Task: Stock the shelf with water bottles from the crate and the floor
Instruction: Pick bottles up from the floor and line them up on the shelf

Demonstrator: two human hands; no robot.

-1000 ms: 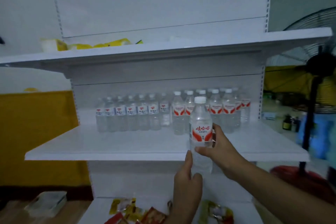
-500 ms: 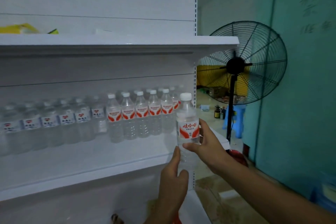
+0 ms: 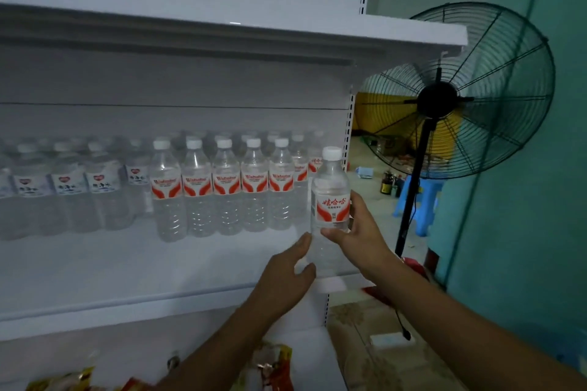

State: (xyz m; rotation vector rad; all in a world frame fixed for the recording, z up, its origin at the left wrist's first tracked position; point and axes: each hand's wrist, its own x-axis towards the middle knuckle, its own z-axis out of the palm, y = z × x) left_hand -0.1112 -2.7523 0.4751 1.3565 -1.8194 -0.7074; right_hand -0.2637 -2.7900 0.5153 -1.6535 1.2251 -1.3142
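Two rows of clear plastic water bottles (image 3: 222,187) already stood on the white metal shelf (image 3: 127,267). The right hand (image 3: 359,232) grasped another red-labelled clear bottle (image 3: 330,197) at the shelf's right end; the left hand (image 3: 286,273) steadied it, fingers relaxed.

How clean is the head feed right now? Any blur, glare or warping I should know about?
Head view: dim, bluish light; the far-left bottles are smeared and hazy, while the held bottle in the right hand reads sharp. Wide-angle warping bends the shelf edges. A small glare spot sits on the upper shelf.
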